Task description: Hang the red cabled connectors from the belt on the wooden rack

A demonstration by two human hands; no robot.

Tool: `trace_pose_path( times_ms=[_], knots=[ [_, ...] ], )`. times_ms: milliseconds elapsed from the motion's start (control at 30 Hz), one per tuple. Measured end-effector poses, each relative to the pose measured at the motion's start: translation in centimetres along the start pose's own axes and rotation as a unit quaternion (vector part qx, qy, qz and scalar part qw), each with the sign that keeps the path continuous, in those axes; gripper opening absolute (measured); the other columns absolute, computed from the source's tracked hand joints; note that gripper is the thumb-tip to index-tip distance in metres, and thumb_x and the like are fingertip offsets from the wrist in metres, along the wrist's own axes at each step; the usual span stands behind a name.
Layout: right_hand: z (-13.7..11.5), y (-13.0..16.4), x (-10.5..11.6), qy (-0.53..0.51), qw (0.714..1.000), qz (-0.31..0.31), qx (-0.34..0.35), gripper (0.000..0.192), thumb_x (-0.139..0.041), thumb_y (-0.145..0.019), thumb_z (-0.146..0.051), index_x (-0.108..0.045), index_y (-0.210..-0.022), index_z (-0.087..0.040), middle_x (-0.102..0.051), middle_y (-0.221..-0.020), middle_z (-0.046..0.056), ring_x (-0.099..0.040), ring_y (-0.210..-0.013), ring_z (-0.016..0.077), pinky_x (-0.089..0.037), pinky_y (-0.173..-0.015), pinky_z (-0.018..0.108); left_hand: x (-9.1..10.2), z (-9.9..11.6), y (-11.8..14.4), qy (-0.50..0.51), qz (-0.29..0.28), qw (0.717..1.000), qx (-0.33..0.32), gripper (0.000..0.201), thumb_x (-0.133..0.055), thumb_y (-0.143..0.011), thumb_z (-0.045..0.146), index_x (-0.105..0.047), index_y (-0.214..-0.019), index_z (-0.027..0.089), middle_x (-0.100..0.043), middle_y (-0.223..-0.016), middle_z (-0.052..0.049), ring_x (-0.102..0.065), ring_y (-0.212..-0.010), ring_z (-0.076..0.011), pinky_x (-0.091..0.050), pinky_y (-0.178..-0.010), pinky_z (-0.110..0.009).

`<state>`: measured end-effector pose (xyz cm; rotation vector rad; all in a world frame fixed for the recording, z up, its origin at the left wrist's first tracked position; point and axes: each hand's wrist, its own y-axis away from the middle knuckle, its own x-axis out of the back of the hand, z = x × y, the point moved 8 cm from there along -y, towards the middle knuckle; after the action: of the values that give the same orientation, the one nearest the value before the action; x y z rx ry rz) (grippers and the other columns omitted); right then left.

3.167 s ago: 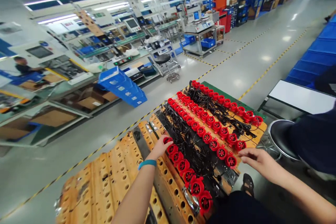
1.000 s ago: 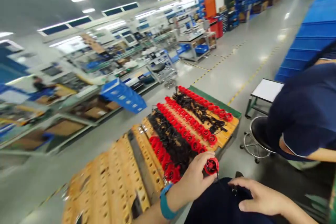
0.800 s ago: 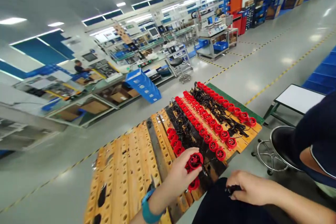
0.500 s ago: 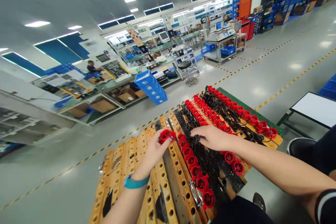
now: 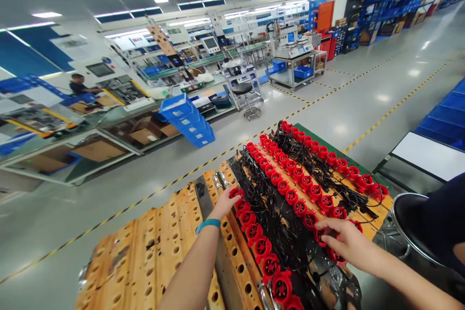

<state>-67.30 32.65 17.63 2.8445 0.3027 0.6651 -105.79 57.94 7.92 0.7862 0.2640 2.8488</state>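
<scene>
The left hand (image 5: 224,203) lay on the far end of the nearest row of red fan parts (image 5: 262,247), with its fingers (image 5: 232,193) resting loosely on the last red part there; I could not tell whether they were closed on it. A teal wristband (image 5: 207,224) sat on that wrist. The right hand (image 5: 341,241) was spread flat over the near end of the middle red row (image 5: 290,196), its fingers (image 5: 325,225) open and narrow apart, touching one or two red parts but not gripping.

The parts were small round red housings with a dark centre, each one with a thin black wire. They stood in three long rows on a worn wooden pallet board (image 5: 152,256) full of round holes. The rows ran away from the person, slanting toward the upper right from the left hand, and the round faces looked upward. Between the rows the black wires (image 5: 286,237) lay in tangled bundles. The third row (image 5: 327,157) was the farthest to the right of the left hand.

No writing on the parts or the board could be read.

Beyond the board, a stack of blue bins (image 5: 187,118) stood on the floor, and right of the right hand there was a black stool (image 5: 410,218)
</scene>
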Motion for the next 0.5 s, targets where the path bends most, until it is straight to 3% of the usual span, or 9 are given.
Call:
trace_pose_path(
  times_ms=[133, 233, 367, 433, 467, 500],
  knots=[
    [5.5, 6.0, 2.6, -0.052, 0.995, 0.025, -0.083, 0.042, -0.062, -0.088, -0.052, -0.074, -0.116, -0.024, -0.076, -0.112, 0.009, -0.070, -0.103, 0.0304, -0.058, -0.095, 0.043, -0.1, 0.5, 0.4, -0.016, -0.011, 1.000, 0.008, 0.056, -0.085, -0.054, 0.054, -0.066, -0.090, 0.015, -0.072, -0.084, -0.008, -0.067, -0.091, -0.0317, -0.053, -0.085, -0.042],
    [9.0, 10.8, 4.1, -0.095, 0.984, 0.077, -0.127, 0.047, -0.064, -0.086, -0.059, -0.076, -0.115, -0.025, -0.074, -0.122, 0.012, -0.067, -0.115, 0.0358, -0.054, -0.105, 0.048, 0.0, 2.1, 1.0, -0.035, -0.020, 0.999, 0.007, 0.057, -0.085, -0.056, 0.059, -0.068, -0.088, 0.015, -0.072, -0.081, -0.007, -0.067, -0.090, -0.0317, -0.054, -0.084, -0.042],
    [13.7, 16.6, 5.6, -0.124, 0.970, 0.119, -0.173, 0.047, -0.073, -0.077, -0.064, -0.080, -0.108, -0.029, -0.074, -0.123, 0.012, -0.067, -0.117, 0.0390, -0.055, -0.106, 0.048, -0.3, 4.9, 1.5, -0.064, -0.026, 0.998, -0.009, 0.062, -0.082, -0.062, 0.065, -0.071, -0.094, 0.013, -0.073, -0.083, -0.008, -0.067, -0.091, -0.0302, -0.054, -0.083, -0.039],
    [15.8, 19.6, 6.7, -0.123, 0.963, 0.148, -0.189, 0.049, -0.074, -0.076, -0.064, -0.080, -0.109, -0.029, -0.074, -0.124, 0.013, -0.068, -0.117, 0.0385, -0.056, -0.104, 0.047, -2.9, 7.3, 0.7, -0.076, -0.045, 0.996, -0.029, 0.065, -0.081, -0.065, 0.067, -0.071, -0.098, 0.012, -0.073, -0.086, -0.008, -0.066, -0.093, -0.0287, -0.055, -0.083, -0.037],
    [16.6, 21.3, 7.3, -0.119, 0.959, 0.167, -0.195, 0.050, -0.072, -0.077, -0.063, -0.079, -0.111, -0.028, -0.074, -0.124, 0.014, -0.068, -0.116, 0.0376, -0.056, -0.103, 0.046, -5.6, 9.0, 0.1, -0.083, -0.067, 0.993, -0.046, 0.065, -0.080, -0.068, 0.067, -0.071, -0.100, 0.011, -0.073, -0.089, -0.008, -0.066, -0.093, -0.0278, -0.055, -0.084, -0.036],
    [17.3, 23.3, 7.8, -0.111, 0.954, 0.193, -0.201, 0.050, -0.070, -0.080, -0.062, -0.078, -0.113, -0.026, -0.074, -0.123, 0.014, -0.069, -0.114, 0.0363, -0.057, -0.102, 0.045, -9.5, 11.2, -0.7, -0.091, -0.097, 0.989, -0.069, 0.064, -0.078, -0.072, 0.066, -0.071, -0.102, 0.010, -0.073, -0.092, -0.008, -0.067, -0.092, -0.0267, -0.055, -0.084, -0.036]
  ],
)
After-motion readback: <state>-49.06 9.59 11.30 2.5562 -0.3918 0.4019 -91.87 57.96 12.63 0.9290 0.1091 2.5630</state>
